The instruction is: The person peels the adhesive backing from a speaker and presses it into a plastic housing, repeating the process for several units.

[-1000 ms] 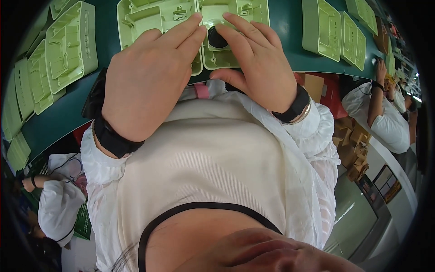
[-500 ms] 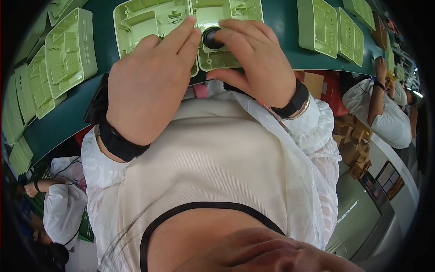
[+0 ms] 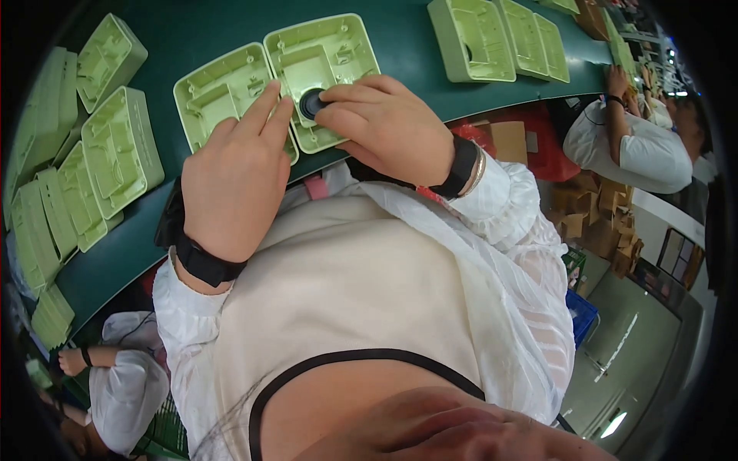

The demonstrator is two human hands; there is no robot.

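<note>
Two pale green plastic housings lie side by side in front of me, hollow sides up: a left housing (image 3: 218,84) and a right housing (image 3: 307,65). A round black part with a ringed face (image 3: 311,103) sits in the near portion of the right housing. My right hand (image 3: 396,134) has its bent fingertips against the right side of this part; the thumb is mostly hidden beneath. My left hand (image 3: 238,184) lies over the near part of the left housing, fingers stretched out towards the seam between both housings. It holds nothing that I can see.
More green housings (image 3: 123,157) stand stacked at the left of the dark green table (image 3: 196,27). Another row of housings (image 3: 477,46) is at the far right. Co-workers sit to the left (image 3: 127,392) and right (image 3: 630,142). Cardboard pieces (image 3: 596,215) lie at the right, beyond the table edge.
The view has shifted and tilted, so more of both housings shows. My right fingers have curled in closer at the round black part. My left hand keeps its outstretched pose.
</note>
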